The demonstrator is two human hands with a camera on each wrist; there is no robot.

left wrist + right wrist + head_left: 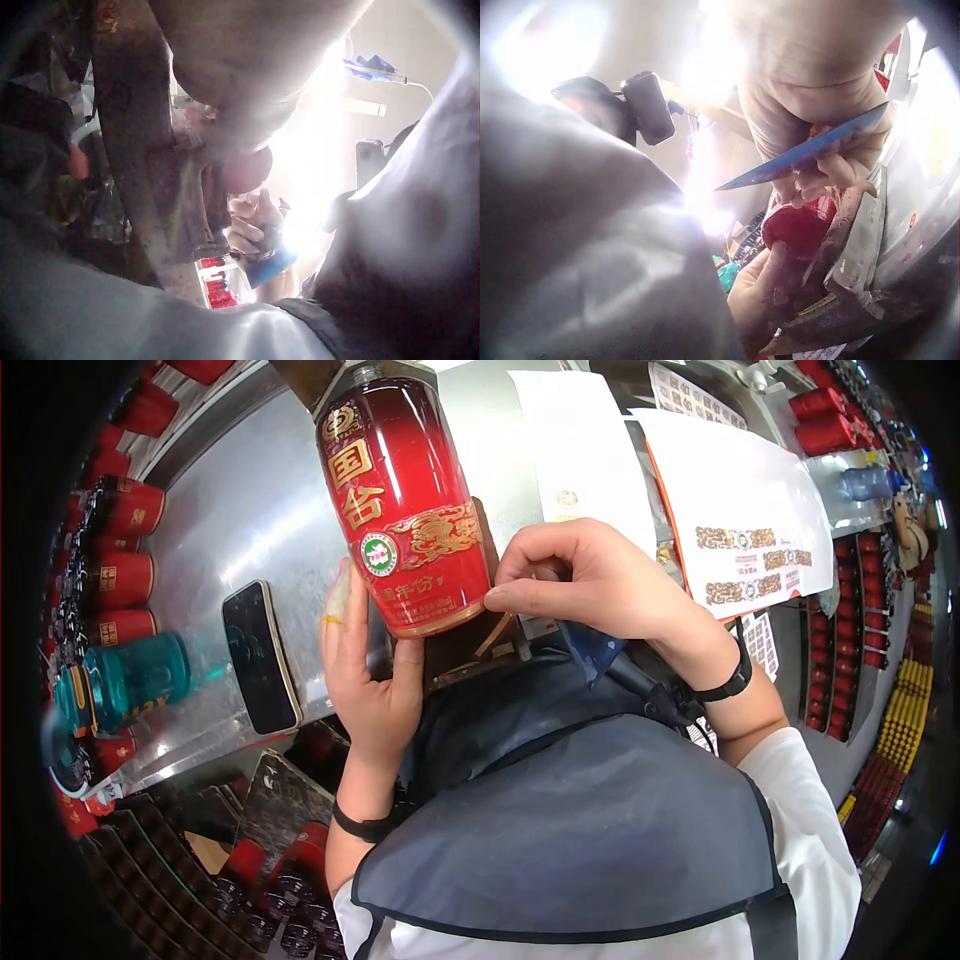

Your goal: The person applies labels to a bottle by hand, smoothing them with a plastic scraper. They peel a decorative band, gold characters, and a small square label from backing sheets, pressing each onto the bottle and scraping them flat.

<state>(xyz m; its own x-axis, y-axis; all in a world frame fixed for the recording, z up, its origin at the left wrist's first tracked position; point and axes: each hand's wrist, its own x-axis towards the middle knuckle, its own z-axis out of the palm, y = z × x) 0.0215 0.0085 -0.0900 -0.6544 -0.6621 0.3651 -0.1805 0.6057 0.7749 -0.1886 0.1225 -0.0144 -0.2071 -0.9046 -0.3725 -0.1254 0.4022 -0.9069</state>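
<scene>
In the head view, a large red bottle [425,490] with gold characters, a green-and-white round sticker and a gold patterned band leans with its base toward the person. My left hand [370,685] holds it near the base, fingers along the left side and thumb at the bottom; one finger wears a pale cover and a yellow band. On the other side, my right hand [590,580] has curled fingers, its thumb tip right at the bottle's lower right edge. A blue sheet-like piece [592,648] hangs below the right wrist. In the right wrist view the base [799,229] shows red.
A phone [262,657] and a teal bottle [140,675] are on the metal table [215,510] at left. White printed sheets [740,510] lie at right. Several red bottles [130,575] line the left edge; crates of more [845,630] stand at right.
</scene>
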